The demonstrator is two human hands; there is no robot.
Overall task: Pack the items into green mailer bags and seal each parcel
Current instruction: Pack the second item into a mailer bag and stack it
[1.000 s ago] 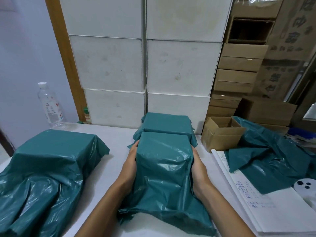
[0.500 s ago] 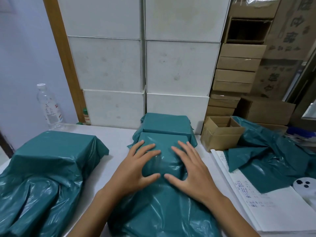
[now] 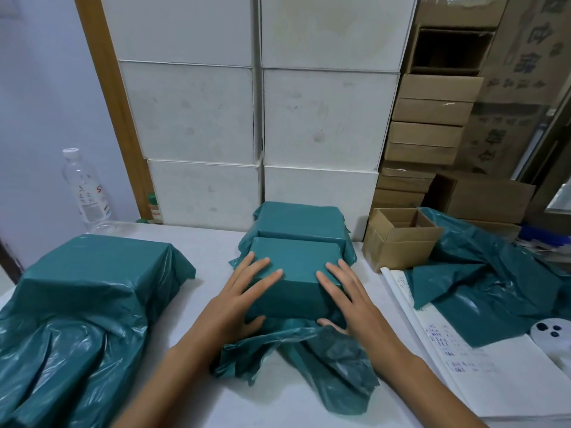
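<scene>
A box wrapped in a green mailer bag (image 3: 296, 273) lies flat on the white table (image 3: 210, 242) in front of me. My left hand (image 3: 238, 298) grips its left front corner, fingers spread on top, thumb against the front face. My right hand (image 3: 346, 298) holds the right front corner the same way. The bag's loose open end (image 3: 309, 356) lies crumpled toward me. A second green parcel (image 3: 296, 217) sits right behind, touching it. A larger green-bagged box (image 3: 92, 279) rests at the left.
Loose green mailer bags (image 3: 482, 288) lie at the right over a notebook (image 3: 463, 366) with writing. A small open cardboard box (image 3: 398, 236) stands right of the parcels. White boxes (image 3: 321, 118) and cardboard cartons (image 3: 429, 134) are stacked behind. A water bottle (image 3: 86, 189) stands far left.
The parcel went from standing on end between my palms to lying flat. My hands slid from its top centre to its front corners, and the bag's loose end now bunches toward me.
</scene>
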